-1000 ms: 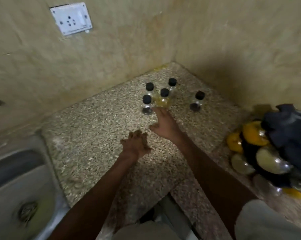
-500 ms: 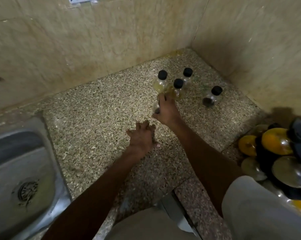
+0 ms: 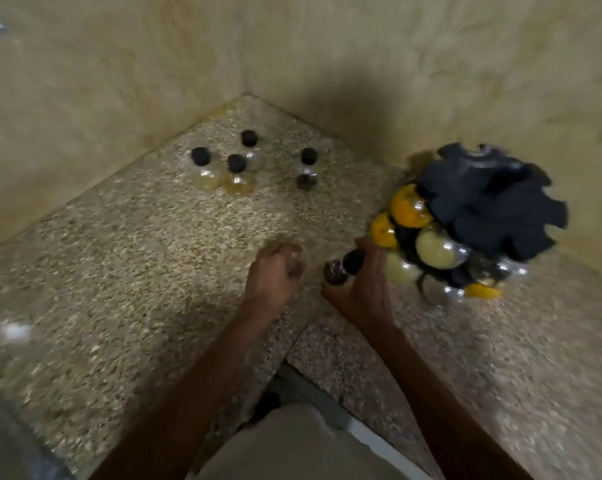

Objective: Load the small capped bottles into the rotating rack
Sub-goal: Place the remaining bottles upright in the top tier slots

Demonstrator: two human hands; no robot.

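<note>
Carried from the counter's (image 3: 126, 271) back corner, one bottle (image 3: 341, 270) lies gripped in the right hand (image 3: 361, 292). Rack (image 3: 483, 216) stands just right; left hand (image 3: 275, 275) loosely curled, empty.

The bottle (image 3: 342, 269) held in the right hand (image 3: 363, 294) looks like clear, glossy plastic or glass with a matt black cap. The four bottles (image 3: 239, 174) beyond the left hand (image 3: 273, 277) share that shiny clear body and dull black caps. The countertop (image 3: 136, 258) under both hands is speckled polished stone. The rack (image 3: 489, 206) just beside the right hand has a matt black top over glossy bottles.
</note>
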